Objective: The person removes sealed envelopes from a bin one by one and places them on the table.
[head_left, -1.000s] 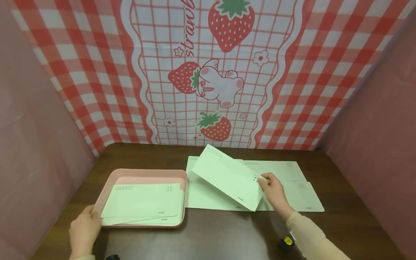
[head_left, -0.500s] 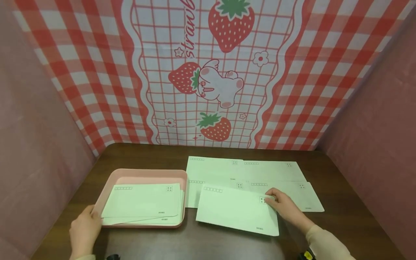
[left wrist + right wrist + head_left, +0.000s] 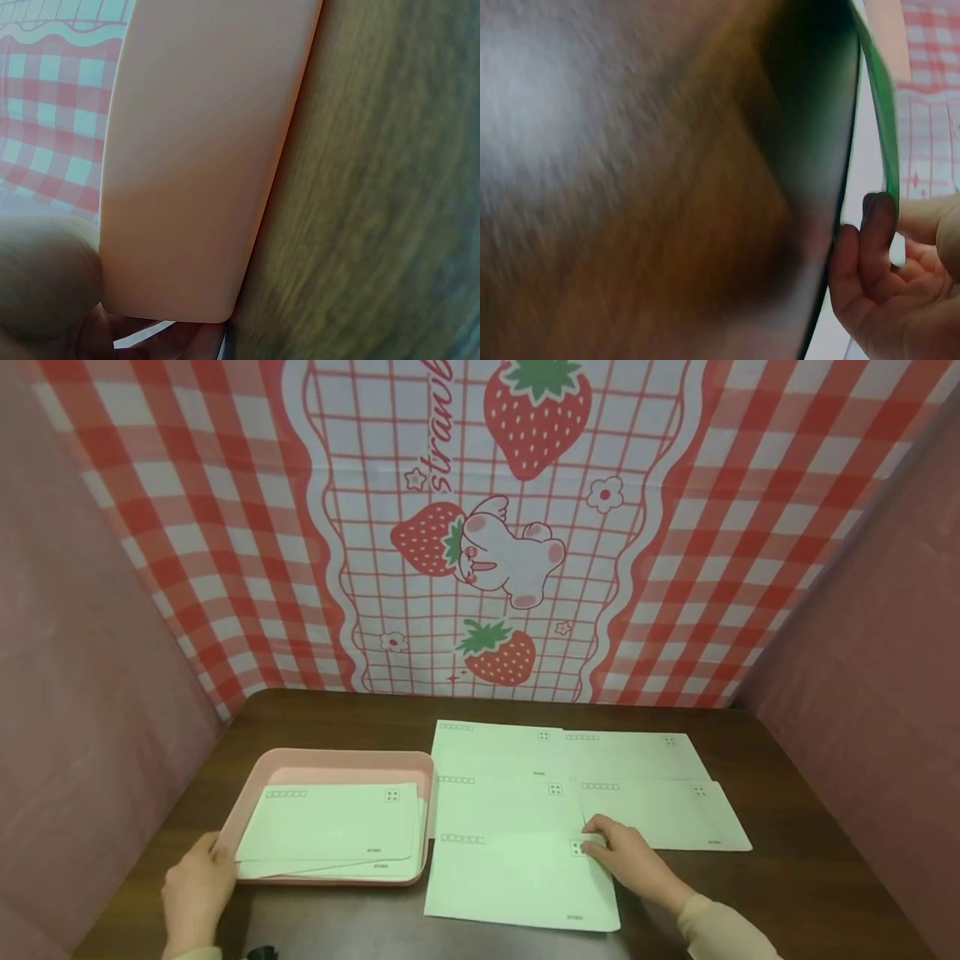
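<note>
The right hand [image 3: 630, 864] sits on the top right corner of the nearest envelope [image 3: 517, 885], fingers curled at that corner with the paper's edge pinched against them, as the right wrist view shows the edge [image 3: 881, 97] running just past the fingertips [image 3: 877, 225]. That envelope lies flat at the front of the dark wooden table [image 3: 787, 877], just below a block of four more envelopes [image 3: 570, 777] laid edge to edge, and just right of the pink tray [image 3: 337, 764]. Over on the left, the left hand [image 3: 197, 893] grips the tray's near left corner, fingers wrapped round the rim [image 3: 202, 187]; a short stack of envelopes [image 3: 330, 827] rests inside. This paper looks feather-light, thin and floppy, likely to sag or crease if lifted from one end, and smooth enough to skate on the polished wood. A corner or a short edge is the sensible place to pinch it, thumb under, gently.
</note>
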`<state>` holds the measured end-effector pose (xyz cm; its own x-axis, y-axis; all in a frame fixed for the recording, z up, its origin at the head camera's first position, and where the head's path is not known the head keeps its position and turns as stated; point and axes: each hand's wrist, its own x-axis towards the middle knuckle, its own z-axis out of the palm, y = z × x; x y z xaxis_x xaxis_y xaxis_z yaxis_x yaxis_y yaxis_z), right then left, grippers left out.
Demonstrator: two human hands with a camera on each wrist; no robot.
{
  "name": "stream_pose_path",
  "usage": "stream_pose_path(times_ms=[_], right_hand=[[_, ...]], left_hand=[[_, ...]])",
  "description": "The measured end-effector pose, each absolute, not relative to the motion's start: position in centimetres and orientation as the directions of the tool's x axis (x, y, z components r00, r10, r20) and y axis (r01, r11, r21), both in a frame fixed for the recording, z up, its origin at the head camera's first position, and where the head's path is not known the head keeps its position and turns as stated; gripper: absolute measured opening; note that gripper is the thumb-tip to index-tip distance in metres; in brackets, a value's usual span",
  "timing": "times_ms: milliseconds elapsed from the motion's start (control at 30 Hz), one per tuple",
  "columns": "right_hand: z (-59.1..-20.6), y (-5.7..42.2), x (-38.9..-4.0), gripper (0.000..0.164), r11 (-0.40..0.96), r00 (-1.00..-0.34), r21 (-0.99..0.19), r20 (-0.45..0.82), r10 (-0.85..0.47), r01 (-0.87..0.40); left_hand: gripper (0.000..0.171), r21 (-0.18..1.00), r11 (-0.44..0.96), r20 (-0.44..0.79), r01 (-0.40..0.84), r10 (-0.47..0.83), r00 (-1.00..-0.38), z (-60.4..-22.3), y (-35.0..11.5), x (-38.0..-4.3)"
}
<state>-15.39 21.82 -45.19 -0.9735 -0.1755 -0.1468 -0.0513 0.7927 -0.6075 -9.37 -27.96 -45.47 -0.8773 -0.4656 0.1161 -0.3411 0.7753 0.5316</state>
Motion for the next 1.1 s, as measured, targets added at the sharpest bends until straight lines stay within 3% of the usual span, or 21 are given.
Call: stream_pose_path(times_ms=[533,733,1100], right_hand=[[-46.4,19.4,-15.0,0.019,0.831,-0.982,-0.546,-0.071,-0.175,-0.108],[-46.5,18.6,-14.8,0.020,0.900,-0.981,-0.411,-0.052,-0.185,-0.148],[-46.4,18.3,-14.3,0.023,0.941,-0.932,-0.098,0.201,-0.301,-0.325]], left_hand=[[0.028,0.528,0.772,0.109,-0.353,-0.474,-0.874,-45.6,-28.3,-9.1],[0.029,0.529,0.762,0.088,-0.372,-0.485,-0.870,-45.7,-28.4,-9.0],[0.029,0.529,0.761,0.085,-0.375,-0.488,-0.869,-45.6,-28.5,-9.3]])
